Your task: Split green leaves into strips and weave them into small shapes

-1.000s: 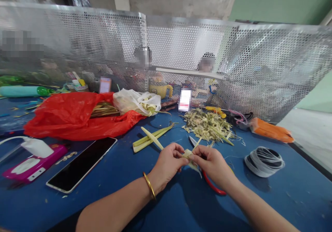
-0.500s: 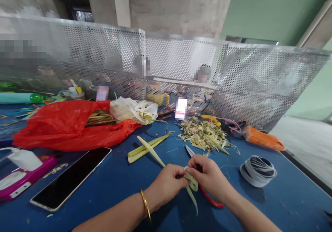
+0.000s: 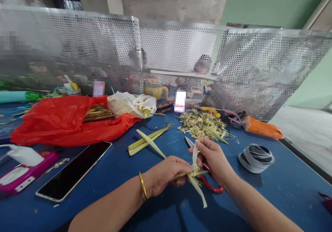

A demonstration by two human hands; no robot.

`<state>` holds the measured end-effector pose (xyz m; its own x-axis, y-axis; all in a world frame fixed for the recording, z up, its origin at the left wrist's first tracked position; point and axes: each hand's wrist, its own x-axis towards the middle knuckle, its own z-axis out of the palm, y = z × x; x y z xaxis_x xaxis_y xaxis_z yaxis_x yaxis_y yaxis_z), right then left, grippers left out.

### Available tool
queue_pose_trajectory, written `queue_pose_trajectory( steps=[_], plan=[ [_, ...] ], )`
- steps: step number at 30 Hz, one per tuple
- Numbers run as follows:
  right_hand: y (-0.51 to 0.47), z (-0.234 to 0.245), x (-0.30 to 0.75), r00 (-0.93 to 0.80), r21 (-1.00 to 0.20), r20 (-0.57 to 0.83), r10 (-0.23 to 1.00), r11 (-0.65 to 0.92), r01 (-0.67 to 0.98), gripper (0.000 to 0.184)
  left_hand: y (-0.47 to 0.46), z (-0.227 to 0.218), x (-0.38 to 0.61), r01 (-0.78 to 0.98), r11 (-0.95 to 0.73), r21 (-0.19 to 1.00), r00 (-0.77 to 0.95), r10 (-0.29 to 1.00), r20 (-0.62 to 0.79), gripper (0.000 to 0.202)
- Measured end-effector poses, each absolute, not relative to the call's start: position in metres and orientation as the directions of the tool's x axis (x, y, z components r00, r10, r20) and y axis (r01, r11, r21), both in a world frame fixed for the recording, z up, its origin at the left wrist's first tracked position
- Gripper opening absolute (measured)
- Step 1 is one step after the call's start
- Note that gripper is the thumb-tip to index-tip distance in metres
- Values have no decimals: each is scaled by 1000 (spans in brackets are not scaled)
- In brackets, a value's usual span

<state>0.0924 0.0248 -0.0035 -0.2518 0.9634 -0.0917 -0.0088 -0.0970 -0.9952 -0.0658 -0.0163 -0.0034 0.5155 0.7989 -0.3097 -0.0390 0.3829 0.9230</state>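
My left hand (image 3: 166, 175), with a gold bangle on its wrist, pinches a folded pale green palm leaf strip (image 3: 197, 182) just above the blue table (image 3: 109, 187). My right hand (image 3: 214, 159) grips the same strip's upright end and holds it pulled upward. One loose tail of the strip hangs down toward the table. Red-handled scissors (image 3: 211, 187) lie on the table under my right hand, their blades pointing away from me.
More leaf strips (image 3: 147, 141) lie ahead, with a heap of leaf trimmings (image 3: 203, 125) beyond. A red plastic bag (image 3: 59, 123) and white bag (image 3: 132, 104) sit left. A phone (image 3: 75, 170), pink case (image 3: 22, 175), thread coil (image 3: 255, 157) and perforated metal screen (image 3: 166, 55) surround the table.
My right hand has lifted and drawn one end of the leaf strip upward. My left hand shifted slightly lower and keeps its pinch on the fold.
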Motion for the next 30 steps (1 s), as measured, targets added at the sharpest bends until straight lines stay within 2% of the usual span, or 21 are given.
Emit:
queue_pose_trajectory(
  steps=[2,7,15,18,20,22,24,27,30],
  plan=[
    [24,-4,91,-269,-992,-120,956,-128,-14,34,-18,-4,-65,6,365,931,477,817,-323,37],
    [20,-3,87,-270,-990,-111,956,-129,-50,34,-20,-13,-61,198,200,960,373,890,-262,44],
    [14,-5,80,-260,-995,60,964,36,-95,30,-19,-19,-60,190,157,969,361,907,-218,34],
    [19,-8,84,-326,-995,101,940,96,-32,25,-19,-19,-58,183,193,964,340,907,-247,33],
    [25,-6,92,-337,-966,181,924,231,115,19,-17,-17,-58,153,242,958,297,913,-278,31],
    [31,0,102,-392,-843,301,869,435,317,14,-15,-16,-60,88,289,953,253,919,-302,29],
    [34,7,110,-561,-646,338,756,620,445,10,-11,-14,-63,8,311,950,208,929,-306,28],
    [35,12,115,-728,-426,293,619,767,481,18,-8,-14,-67,-51,322,945,161,937,-311,30],
    [38,7,115,-735,-324,340,587,807,494,23,-6,-13,-67,-32,341,939,161,929,-332,27]
  ],
)
